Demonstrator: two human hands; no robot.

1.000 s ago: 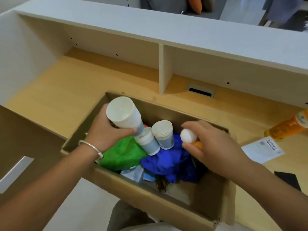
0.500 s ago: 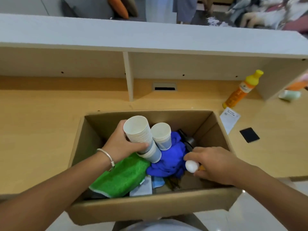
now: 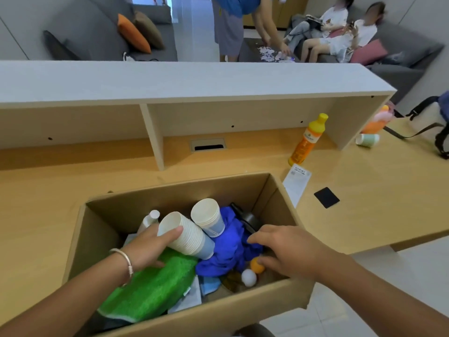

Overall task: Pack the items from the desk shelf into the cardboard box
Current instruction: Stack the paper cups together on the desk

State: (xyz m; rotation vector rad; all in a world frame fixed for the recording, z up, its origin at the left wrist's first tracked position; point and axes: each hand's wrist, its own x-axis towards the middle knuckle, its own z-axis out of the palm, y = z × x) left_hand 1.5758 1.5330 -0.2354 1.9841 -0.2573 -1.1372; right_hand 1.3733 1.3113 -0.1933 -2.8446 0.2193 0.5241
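The open cardboard box (image 3: 170, 198) stands at the desk's near edge. My left hand (image 3: 145, 249) is inside it and grips a stack of white paper cups (image 3: 187, 239), tilted over a green towel (image 3: 150, 285) and a blue cloth (image 3: 228, 251). A second cup stack (image 3: 209, 217) leans just behind. My right hand (image 3: 289, 249) hovers over the box's right end with relaxed fingers and holds nothing. Below it a white ball (image 3: 249, 277) and an orange ball (image 3: 256, 265) lie in the box. An orange bottle (image 3: 307, 139) stands in the shelf's right bay.
The desk shelf (image 3: 194, 79) runs across the back. A paper slip (image 3: 297, 181) and a black pad (image 3: 326, 197) lie right of the box. A pale green cup (image 3: 366, 140) lies past the shelf's end, near a backpack (image 3: 437, 132). People sit beyond.
My right hand has let go of the white and orange balls, which now lie in the box. My left hand has lowered the cup stack onto the cloths.
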